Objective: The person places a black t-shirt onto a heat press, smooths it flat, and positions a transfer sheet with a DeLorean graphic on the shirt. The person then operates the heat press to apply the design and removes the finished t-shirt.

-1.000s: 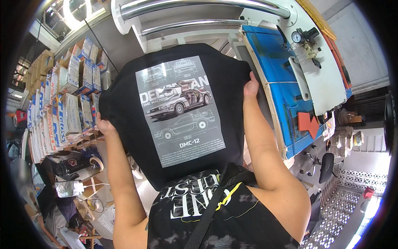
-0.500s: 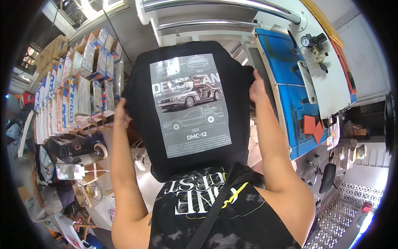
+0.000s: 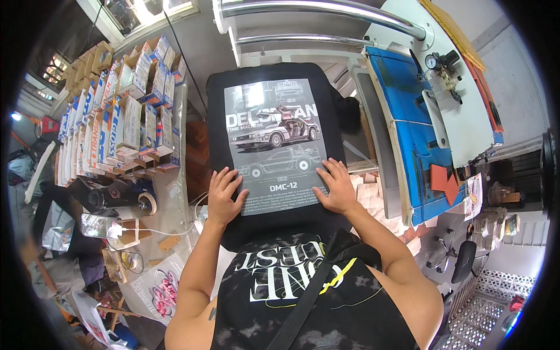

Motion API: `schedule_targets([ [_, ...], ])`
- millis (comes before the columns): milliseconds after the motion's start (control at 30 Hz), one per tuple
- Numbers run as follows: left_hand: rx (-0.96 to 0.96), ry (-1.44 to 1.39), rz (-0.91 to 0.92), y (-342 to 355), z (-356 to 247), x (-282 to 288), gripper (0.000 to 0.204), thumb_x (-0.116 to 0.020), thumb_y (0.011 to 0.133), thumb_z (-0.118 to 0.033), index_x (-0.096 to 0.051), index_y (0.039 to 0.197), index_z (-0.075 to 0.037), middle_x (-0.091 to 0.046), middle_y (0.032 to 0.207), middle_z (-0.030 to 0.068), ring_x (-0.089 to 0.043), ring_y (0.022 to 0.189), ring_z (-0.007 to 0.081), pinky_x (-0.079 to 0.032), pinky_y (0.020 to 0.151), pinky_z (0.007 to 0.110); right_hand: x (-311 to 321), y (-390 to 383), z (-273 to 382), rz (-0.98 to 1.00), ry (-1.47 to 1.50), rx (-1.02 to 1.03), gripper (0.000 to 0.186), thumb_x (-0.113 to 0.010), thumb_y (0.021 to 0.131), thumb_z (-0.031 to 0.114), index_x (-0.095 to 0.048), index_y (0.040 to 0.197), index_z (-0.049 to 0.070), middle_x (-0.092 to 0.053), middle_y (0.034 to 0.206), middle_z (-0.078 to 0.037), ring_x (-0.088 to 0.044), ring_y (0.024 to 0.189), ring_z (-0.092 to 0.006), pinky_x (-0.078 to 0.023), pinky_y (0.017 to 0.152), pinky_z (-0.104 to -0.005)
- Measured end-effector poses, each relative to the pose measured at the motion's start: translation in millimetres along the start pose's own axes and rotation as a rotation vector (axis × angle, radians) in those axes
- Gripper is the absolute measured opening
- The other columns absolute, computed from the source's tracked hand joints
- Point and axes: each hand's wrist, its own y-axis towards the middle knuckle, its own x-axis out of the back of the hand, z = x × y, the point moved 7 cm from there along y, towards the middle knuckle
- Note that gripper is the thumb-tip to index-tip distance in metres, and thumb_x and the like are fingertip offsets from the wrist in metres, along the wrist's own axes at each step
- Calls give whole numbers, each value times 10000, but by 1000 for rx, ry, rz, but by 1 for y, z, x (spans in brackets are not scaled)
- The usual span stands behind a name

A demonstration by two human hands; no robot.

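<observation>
A black T-shirt (image 3: 331,111) lies stretched over a flat board in front of me, its cloth bunched at the far right. On it rests a glossy transfer sheet (image 3: 265,146), printed in grey and white with a car and line drawings. My left hand (image 3: 226,195) lies on the sheet's lower left edge, fingers spread. At the lower right edge, my right hand (image 3: 335,188) rests with its fingers apart, the tips touching the sheet and the cloth. Neither hand grips anything.
Chrome bars (image 3: 326,14) cross beyond the shirt. To the right stands a blue-covered panel (image 3: 417,169) beside a white machine housing with a pressure gauge (image 3: 431,62). Stacked long cartons (image 3: 134,111) fill the left table, near a phone (image 3: 96,225) on a cable. An office chair (image 3: 464,262) stands lower right.
Both hands have left the shirt's side edges and come inward and nearer me, onto the lower part of the sheet. The shirt now lies flatter and narrower over the board.
</observation>
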Motion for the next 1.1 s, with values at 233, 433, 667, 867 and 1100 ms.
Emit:
schedule_targets([
  [233, 24, -9, -7, -5, 3, -3, 384, -813, 795, -183, -725, 1140, -38, -650, 1328, 119, -524, 1344, 343, -322, 1181, 555, 0, -2, 2, -12, 5, 12, 559, -758, 837, 326, -618, 1305, 56, -529, 1427, -192, -441, 1387, -415, -304, 1190, -554],
  [433, -2, -24, -22, 1, -3, 2, 385, -812, 785, -169, -720, 1136, -41, -648, 1322, 120, -525, 1342, 346, -323, 1180, 554, 3, 1, 2, -21, -5, 15, 545, -759, 835, 329, -622, 1290, 61, -528, 1423, -189, -444, 1379, -421, -304, 1185, -556],
  [667, 30, -21, 13, 6, 11, -1, 298, -799, 763, -133, -706, 1035, -52, -659, 1205, 147, -575, 1228, 362, -406, 1087, 494, 3, -2, -15, -58, 154, -59, 483, -783, 802, 308, -648, 1199, 68, -511, 1404, -218, -467, 1330, -412, -348, 1138, -539],
  [867, 711, -584, -401, -30, 140, -5, 353, -662, 992, -284, -655, 1241, -34, -670, 1163, 85, -633, 1014, 259, -502, 926, 418, -24, -71, -150, -175, 588, -1117, 314, -620, 1024, 319, -675, 1069, 13, -720, 1045, -143, -699, 916, -253, -558, 849, -388],
  [1100, 1248, -1515, 38, -139, 162, -82, 462, -618, 1023, -395, -631, 1310, -34, -708, 1245, 101, -688, 1086, 227, -556, 974, 395, -71, -125, -140, -44, 1797, -1267, 400, -632, 1022, 308, -633, 1288, 10, -719, 1196, -158, -710, 1079, -280, -579, 963, -430],
])
